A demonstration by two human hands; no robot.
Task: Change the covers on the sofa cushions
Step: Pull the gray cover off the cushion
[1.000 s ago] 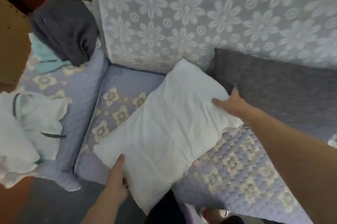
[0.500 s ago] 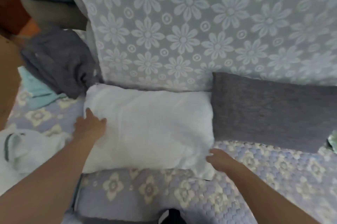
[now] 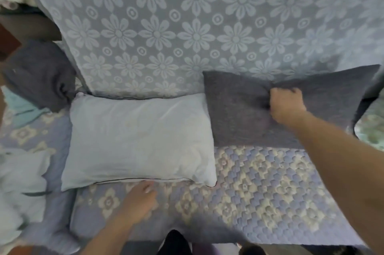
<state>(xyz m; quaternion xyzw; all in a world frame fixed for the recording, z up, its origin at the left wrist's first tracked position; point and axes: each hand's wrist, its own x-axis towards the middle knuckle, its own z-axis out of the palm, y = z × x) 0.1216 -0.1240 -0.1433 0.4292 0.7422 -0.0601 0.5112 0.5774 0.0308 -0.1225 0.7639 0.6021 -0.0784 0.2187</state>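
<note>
The left hand (image 3: 143,194) had come off the white cushion (image 3: 137,140) and hung blurred over the quilt (image 3: 270,182), fingers loose, holding nothing. The cushion, a second before still being carried, lay flat against the floral backrest (image 3: 187,26). Beyond, the right hand (image 3: 285,105) had moved to the grey cushion (image 3: 239,109) and bunched its fabric, likely next for stripping.

A pale teal cloth (image 3: 19,107) lies at the left edge of the sofa seat, half under crumpled grey fabric. A patch of reddish-brown wood (image 3: 8,44) shows at the far left. Dark footwear (image 3: 175,243), blurred, sits below the seat's front edge.
</note>
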